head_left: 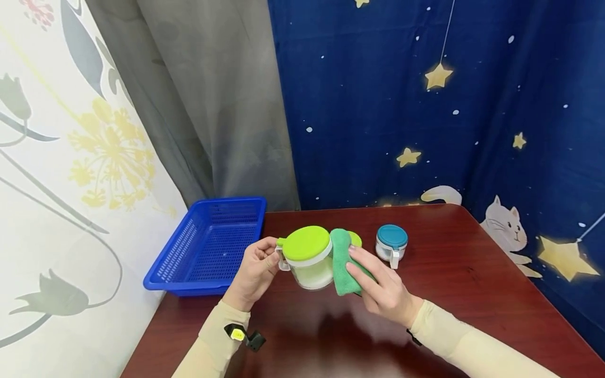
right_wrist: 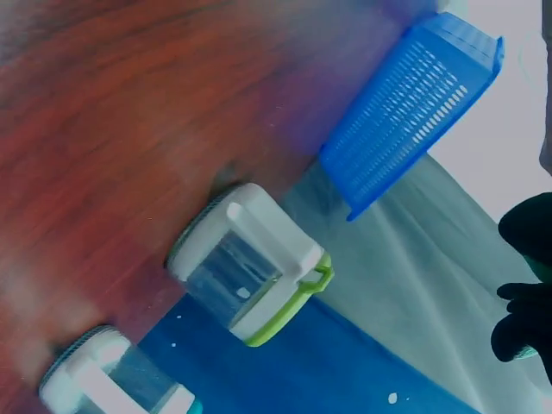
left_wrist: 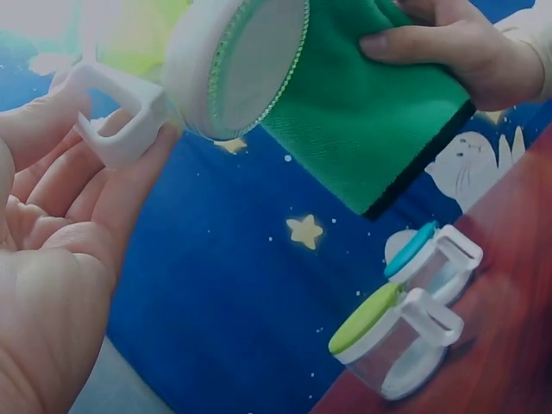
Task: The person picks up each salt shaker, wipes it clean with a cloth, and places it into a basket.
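Observation:
My left hand [head_left: 252, 273] pinches the white handle of a clear jar with a bright green lid [head_left: 307, 243], held up above the table and tilted. White shows inside the jar. A green cloth [head_left: 344, 265] is gripped by my right hand [head_left: 388, 295], fingers over its front, and lies against the jar's right side. In the left wrist view the cloth [left_wrist: 362, 112] hangs down with a dark edge. Behind it stands a second green-lidded jar [left_wrist: 388, 345], mostly hidden in the head view. A blue-lidded jar [head_left: 391, 244] stands to its right.
At the table's back left sits a blue perforated plastic basket [head_left: 203, 286]. The dark red wooden table [head_left: 454, 294] reaches back to a grey curtain [head_left: 198, 94] and a blue star-patterned curtain [head_left: 359, 126]. A flower-printed white cloth [head_left: 56, 210] hangs on the left.

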Demonstrator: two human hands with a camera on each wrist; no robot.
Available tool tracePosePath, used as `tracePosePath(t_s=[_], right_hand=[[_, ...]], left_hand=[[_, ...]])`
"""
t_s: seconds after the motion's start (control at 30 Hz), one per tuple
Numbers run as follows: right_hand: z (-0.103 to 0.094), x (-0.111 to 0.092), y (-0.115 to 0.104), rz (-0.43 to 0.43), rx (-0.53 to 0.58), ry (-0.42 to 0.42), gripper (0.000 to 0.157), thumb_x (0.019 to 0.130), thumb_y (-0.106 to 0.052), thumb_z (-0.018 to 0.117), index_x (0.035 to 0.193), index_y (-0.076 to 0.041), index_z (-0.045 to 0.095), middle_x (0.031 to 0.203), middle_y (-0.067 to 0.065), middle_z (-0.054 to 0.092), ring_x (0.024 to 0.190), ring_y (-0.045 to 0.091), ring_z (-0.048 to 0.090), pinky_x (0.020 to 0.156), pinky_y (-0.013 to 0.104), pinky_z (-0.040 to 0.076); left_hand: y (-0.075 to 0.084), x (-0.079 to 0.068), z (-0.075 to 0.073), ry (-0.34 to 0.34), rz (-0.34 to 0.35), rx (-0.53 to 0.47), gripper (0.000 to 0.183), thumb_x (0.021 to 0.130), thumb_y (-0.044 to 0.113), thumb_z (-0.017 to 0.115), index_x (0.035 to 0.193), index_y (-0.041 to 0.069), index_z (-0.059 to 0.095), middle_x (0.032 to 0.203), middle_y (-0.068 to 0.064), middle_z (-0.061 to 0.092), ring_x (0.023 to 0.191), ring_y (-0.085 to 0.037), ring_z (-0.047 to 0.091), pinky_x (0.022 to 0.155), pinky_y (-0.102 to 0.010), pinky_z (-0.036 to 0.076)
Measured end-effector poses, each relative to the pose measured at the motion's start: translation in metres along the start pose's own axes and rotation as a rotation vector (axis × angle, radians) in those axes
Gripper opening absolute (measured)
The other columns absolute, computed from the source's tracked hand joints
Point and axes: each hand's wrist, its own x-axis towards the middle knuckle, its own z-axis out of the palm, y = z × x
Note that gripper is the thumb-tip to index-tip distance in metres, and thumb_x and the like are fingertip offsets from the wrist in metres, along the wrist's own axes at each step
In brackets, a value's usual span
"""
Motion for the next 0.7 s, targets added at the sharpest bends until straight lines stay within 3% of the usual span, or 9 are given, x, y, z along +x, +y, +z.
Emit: tracePosePath(t_s=[0.1, 0.17, 0.37, 0.43, 0.5, 0.63, 0.7], right_hand=[[-0.002, -0.007, -0.001, -0.004, 0.009, -0.009, 0.027, 0.093, 0.006, 0.050, 0.113, 0.013, 0.066, 0.111, 0.036, 0.063, 0.098, 0.045, 0.067, 0.090, 0.043, 0.055], [-0.002, -0.009, 0.001, 0.041, 0.016, -0.020, 0.028, 0.093, 0.004, 0.049, 0.114, 0.013, 0.066, 0.113, 0.036, 0.063, 0.100, 0.044, 0.067, 0.093, 0.041, 0.054], [-0.002, -0.004, 0.015, 0.359, 0.097, -0.063, 0.034, 0.098, -0.005, 0.052, 0.125, 0.012, 0.062, 0.127, 0.030, 0.060, 0.114, 0.037, 0.063, 0.102, 0.031, 0.047], [-0.003, -0.001, 0.021, 0.430, 0.093, -0.084, 0.034, 0.100, -0.010, 0.056, 0.128, 0.009, 0.062, 0.128, 0.027, 0.061, 0.114, 0.034, 0.063, 0.100, 0.031, 0.049], [-0.006, 0.001, 0.029, 0.438, 0.027, -0.116, 0.033, 0.101, -0.014, 0.058, 0.128, 0.003, 0.065, 0.127, 0.022, 0.063, 0.110, 0.030, 0.066, 0.095, 0.032, 0.052], [-0.012, 0.002, 0.043, 0.328, -0.131, -0.186, 0.028, 0.102, -0.016, 0.058, 0.126, -0.009, 0.071, 0.124, 0.018, 0.066, 0.105, 0.029, 0.068, 0.083, 0.039, 0.058], [-0.014, 0.000, 0.048, 0.271, -0.151, -0.212, 0.027, 0.103, -0.015, 0.057, 0.125, -0.010, 0.072, 0.123, 0.018, 0.067, 0.105, 0.030, 0.067, 0.082, 0.041, 0.058]], left_hand=[[0.001, -0.001, -0.001, -0.024, -0.007, 0.015, 0.017, 0.100, 0.000, 0.057, 0.115, 0.001, 0.066, 0.103, -0.007, 0.072, 0.090, -0.015, 0.066, 0.078, -0.025, 0.055], [0.001, -0.001, -0.002, -0.042, -0.016, 0.033, 0.017, 0.100, 0.000, 0.058, 0.115, 0.001, 0.066, 0.103, -0.008, 0.072, 0.091, -0.015, 0.066, 0.078, -0.025, 0.055], [0.002, 0.001, 0.002, -0.065, -0.040, 0.136, 0.018, 0.099, 0.002, 0.061, 0.116, 0.002, 0.068, 0.107, -0.010, 0.073, 0.094, -0.017, 0.068, 0.082, -0.028, 0.056], [0.002, 0.001, 0.004, -0.066, -0.051, 0.165, 0.018, 0.099, 0.003, 0.062, 0.115, 0.002, 0.068, 0.107, -0.011, 0.073, 0.094, -0.018, 0.069, 0.082, -0.029, 0.057], [0.002, 0.002, 0.006, -0.071, -0.059, 0.182, 0.018, 0.099, 0.002, 0.062, 0.115, 0.002, 0.068, 0.107, -0.011, 0.073, 0.094, -0.019, 0.069, 0.083, -0.031, 0.057], [0.003, 0.004, 0.007, -0.073, -0.055, 0.176, 0.018, 0.099, 0.001, 0.061, 0.115, 0.002, 0.068, 0.108, -0.012, 0.073, 0.095, -0.020, 0.070, 0.084, -0.031, 0.057], [0.003, 0.005, 0.007, -0.072, -0.051, 0.172, 0.018, 0.099, 0.002, 0.061, 0.115, 0.001, 0.068, 0.108, -0.012, 0.073, 0.095, -0.020, 0.070, 0.083, -0.031, 0.057]])
